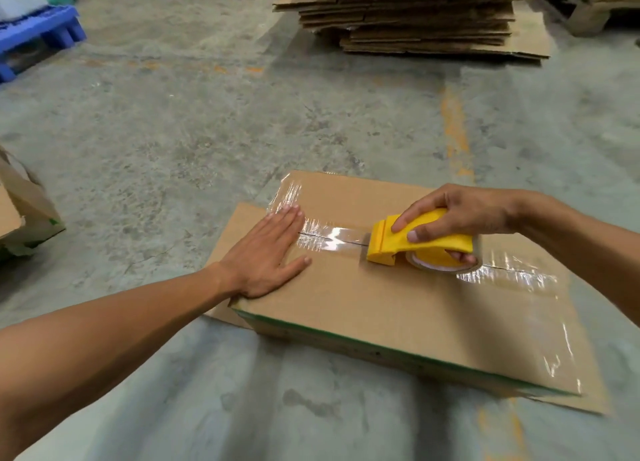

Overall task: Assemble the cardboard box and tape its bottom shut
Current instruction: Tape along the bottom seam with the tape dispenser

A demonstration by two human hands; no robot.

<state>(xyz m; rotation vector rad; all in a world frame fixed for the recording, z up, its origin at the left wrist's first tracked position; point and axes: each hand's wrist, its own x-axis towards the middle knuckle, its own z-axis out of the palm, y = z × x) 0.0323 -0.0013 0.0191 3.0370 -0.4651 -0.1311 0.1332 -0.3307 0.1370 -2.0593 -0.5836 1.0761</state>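
A brown cardboard box (398,308) lies bottom up on the concrete floor, its flaps folded shut. Clear tape (329,240) runs along the centre seam, with more shiny tape at the left and right ends. My left hand (266,252) rests flat, fingers spread, on the box's left part, its fingertips on the tape end. My right hand (460,214) grips a yellow tape dispenser (415,240) that sits on the seam near the middle of the box, with its tape roll under the palm.
A tall stack of flat cardboard sheets (415,13) stands at the back. A blue plastic pallet (34,34) is at the far left. Another cardboard box (24,211) sits at the left edge. A flat cardboard flap sticks out under the box.
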